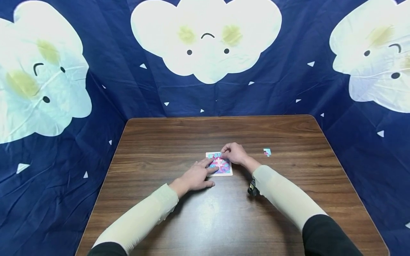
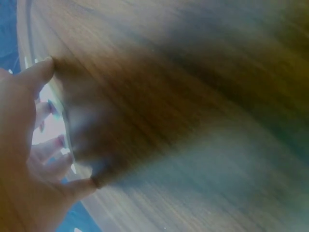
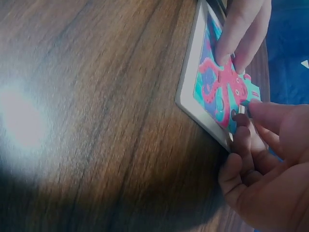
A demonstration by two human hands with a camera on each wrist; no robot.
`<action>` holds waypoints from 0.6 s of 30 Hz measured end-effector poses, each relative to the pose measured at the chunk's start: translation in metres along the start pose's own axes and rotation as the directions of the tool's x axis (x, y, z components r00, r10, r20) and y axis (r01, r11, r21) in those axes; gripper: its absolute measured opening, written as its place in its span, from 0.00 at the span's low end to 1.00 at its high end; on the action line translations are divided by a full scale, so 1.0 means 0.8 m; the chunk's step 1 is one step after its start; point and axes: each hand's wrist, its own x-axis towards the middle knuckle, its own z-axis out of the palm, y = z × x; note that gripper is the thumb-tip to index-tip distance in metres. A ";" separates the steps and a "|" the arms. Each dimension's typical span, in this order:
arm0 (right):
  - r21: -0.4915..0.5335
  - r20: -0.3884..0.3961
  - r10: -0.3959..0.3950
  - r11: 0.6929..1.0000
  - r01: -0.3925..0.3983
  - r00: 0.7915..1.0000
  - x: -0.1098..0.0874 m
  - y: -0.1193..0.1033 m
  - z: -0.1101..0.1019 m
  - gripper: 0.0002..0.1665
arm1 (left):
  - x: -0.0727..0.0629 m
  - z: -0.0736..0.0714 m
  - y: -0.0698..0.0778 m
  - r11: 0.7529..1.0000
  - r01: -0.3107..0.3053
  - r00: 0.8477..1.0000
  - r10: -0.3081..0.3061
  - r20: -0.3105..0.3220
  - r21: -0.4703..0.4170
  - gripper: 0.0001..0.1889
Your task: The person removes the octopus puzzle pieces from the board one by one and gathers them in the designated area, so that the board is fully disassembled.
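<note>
Octopus puzzle [image 1: 225, 168] in white tray [image 3: 189, 72] is set on desk [image 1: 160, 149], touched by L hand [image 1: 196, 176] w/ fingers spread, nothing gripped. Small pc [image 3: 245, 102] is pinched btwn thumb & fingers of R hand [image 1: 236, 153] at puzzle's far R corner. Loose pc [image 1: 267, 152] is seen well apart to R.
</note>
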 end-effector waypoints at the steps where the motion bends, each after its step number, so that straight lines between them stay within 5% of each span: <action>1: -0.005 0.003 -0.004 1.000 0.004 1.000 0.001 0.000 0.000 0.05 | 0.000 0.000 0.000 1.000 -0.002 1.000 0.002 -0.001 0.003 0.36; 18: -0.071 -0.021 0.006 0.997 -0.007 1.000 0.002 -0.003 0.001 0.02 | 0.001 -0.011 0.005 0.999 -0.017 1.000 0.016 0.010 0.051 0.39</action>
